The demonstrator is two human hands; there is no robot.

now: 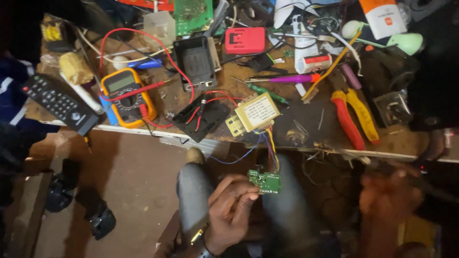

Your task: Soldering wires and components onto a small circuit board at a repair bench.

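Left hand (pixel 232 212), lower centre, pinches small green rectangular circuit board (pixel 265 182), thin coloured wires (pixel 271 145) running up to boxy yellow transformer (pixel 253 114) on cluttered wooden counter (pixel 406 138). Right hand (pixel 389 196), lower right, blurred; grip unclear.

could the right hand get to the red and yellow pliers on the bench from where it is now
Probably yes. The right hand, blurred and seemingly empty, hovers just below the bench edge, and the red and yellow pliers lie near that edge right above it, handles toward the person, with only thin loose wires between.
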